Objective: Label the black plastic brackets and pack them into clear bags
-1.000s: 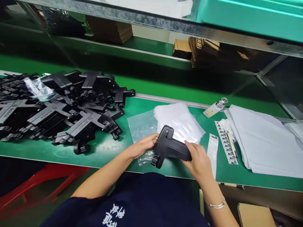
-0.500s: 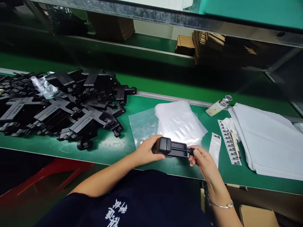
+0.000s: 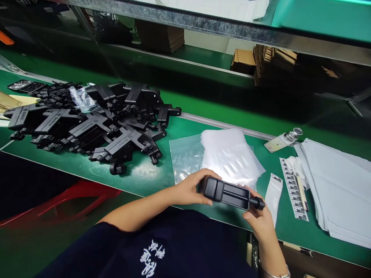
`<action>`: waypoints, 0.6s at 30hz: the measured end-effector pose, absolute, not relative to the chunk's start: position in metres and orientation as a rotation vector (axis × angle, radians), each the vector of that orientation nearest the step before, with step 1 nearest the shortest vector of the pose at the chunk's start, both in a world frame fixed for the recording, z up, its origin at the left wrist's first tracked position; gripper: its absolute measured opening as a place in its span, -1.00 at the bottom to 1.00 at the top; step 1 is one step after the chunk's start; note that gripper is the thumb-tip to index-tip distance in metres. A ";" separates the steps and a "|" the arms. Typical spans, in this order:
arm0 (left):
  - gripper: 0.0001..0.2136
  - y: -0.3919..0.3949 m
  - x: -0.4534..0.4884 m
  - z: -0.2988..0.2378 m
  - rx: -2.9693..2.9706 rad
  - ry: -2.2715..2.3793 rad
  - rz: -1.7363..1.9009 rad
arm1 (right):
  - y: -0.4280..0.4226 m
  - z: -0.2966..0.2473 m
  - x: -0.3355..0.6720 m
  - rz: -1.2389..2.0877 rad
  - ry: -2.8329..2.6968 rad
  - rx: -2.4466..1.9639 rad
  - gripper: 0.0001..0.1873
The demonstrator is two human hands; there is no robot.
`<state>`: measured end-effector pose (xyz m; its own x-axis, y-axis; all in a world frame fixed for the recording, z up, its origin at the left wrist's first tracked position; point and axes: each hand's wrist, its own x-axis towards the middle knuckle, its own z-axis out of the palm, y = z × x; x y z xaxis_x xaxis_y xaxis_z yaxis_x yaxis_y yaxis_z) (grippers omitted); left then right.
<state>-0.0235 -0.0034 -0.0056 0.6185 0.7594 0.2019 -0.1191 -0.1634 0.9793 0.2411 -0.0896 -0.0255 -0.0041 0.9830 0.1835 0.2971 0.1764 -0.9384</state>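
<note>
Both my hands hold a black plastic screw clamp above the front of the bench, its threaded rod showing in the open frame. My left hand is closed round the block-shaped left end. At the other end, my right hand grips the frame beside the knob, its thumb in front and other fingers partly hidden behind. Just beyond the clamp lies a stack of clear plastic bags. To the left is a heap of similar black clamps, several with raised lettering on their bodies.
Right of the bags are a white strip, a printed label strip, a pen and a small bottle. White sheets cover the right side. A metal-edged shelf crosses overhead; a red stool stands below left.
My right hand has shifted from pinching the knob to gripping the clamp's frame. The clamp now tilts down to the right. The view has turned left, showing more of the bench's left end.
</note>
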 end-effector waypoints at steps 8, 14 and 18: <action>-0.78 0.009 -0.034 -0.002 2.001 0.417 0.790 | -0.085 -0.031 0.238 0.729 -1.514 -1.397 -0.53; -0.52 0.001 -0.039 0.004 1.788 0.697 0.732 | -0.078 -0.025 0.232 0.739 -1.551 -1.339 -0.53; -0.40 -0.005 -0.038 0.003 1.486 0.911 0.666 | -0.078 -0.020 0.226 0.803 -1.566 -1.362 -0.55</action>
